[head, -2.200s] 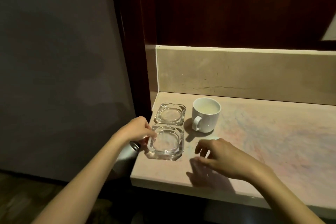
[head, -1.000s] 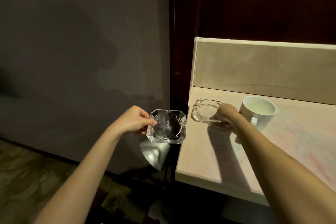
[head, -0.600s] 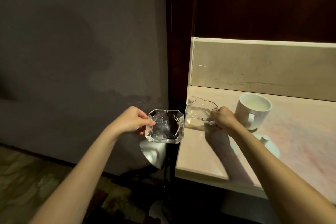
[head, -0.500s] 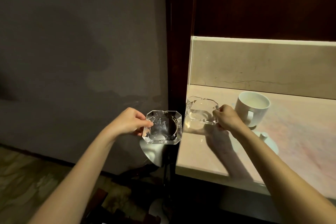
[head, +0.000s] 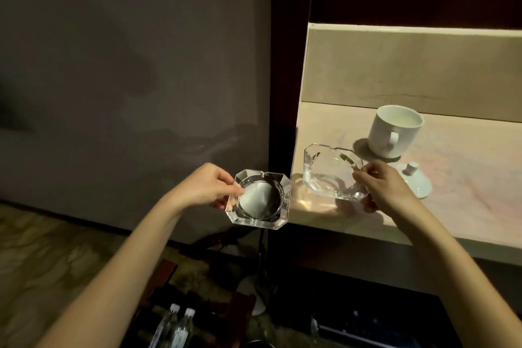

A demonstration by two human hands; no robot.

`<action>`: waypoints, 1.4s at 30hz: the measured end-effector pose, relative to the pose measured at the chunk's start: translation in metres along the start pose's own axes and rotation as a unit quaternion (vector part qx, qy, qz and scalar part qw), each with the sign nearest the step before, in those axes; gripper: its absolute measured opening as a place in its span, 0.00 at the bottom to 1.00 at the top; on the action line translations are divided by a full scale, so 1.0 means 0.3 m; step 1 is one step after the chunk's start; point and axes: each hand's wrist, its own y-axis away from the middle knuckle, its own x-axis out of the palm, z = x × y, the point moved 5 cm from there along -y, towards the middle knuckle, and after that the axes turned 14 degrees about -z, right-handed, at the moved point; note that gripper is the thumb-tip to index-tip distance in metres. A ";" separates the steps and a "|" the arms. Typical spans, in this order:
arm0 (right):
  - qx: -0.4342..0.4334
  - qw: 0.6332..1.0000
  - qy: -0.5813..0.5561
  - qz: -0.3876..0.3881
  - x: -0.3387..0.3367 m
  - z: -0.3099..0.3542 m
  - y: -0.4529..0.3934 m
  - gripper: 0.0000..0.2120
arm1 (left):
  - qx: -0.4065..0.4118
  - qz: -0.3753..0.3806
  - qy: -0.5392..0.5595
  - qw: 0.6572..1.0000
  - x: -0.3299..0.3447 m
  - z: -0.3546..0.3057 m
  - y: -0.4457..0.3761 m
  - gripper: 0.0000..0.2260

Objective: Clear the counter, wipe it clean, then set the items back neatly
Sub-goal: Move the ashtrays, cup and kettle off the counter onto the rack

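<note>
Your left hand [head: 207,188] pinched the left edge of a clear glass ashtray [head: 258,198], thumb on the rim and fingers curled beneath, and held it level in the air just left of the table's [head: 466,206] left edge, over the dark gap beside the wall. Your right hand [head: 381,189] gripped the right side of a second glass ashtray [head: 330,171], fingers curled round its rim; that one sat tilted, its left side raised, above the near left corner of the table. Whether its low edge touched the surface could not be told; a bright patch of light lay on the stone beneath it. The two ashtrays were apart, with the table's edge between them. Farther back and to the right a white mug [head: 395,130] stood upright on the table, handle facing you. A white lid [head: 415,181] with a small knob lay flat just near and right of the mug, partly hidden behind your right hand. A pale stone backsplash [head: 409,70] ran along the far side, with dark wood panelling above. Down on the floor, near you, two clear bottles [head: 175,325] with white caps stood side by side, and a lamp base [head: 251,295] with a thin pole rose just beside the table.
</note>
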 end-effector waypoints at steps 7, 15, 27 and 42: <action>0.011 1.000 0.003 0.000 0.013 -0.059 0.184 0.06 | 0.002 -0.007 0.004 1.000 0.004 0.099 0.126 0.10; -0.002 0.999 0.026 0.020 0.061 -0.198 0.451 0.06 | -0.030 -0.020 -0.005 0.999 0.005 0.293 0.375 0.08; 0.042 0.993 0.041 0.105 0.375 -0.355 0.827 0.07 | -0.119 -0.013 -0.023 0.993 -0.082 0.740 0.581 0.07; 0.146 0.988 0.038 0.034 0.947 -0.607 1.221 0.08 | -0.186 0.042 -0.084 0.978 -0.187 1.504 0.654 0.09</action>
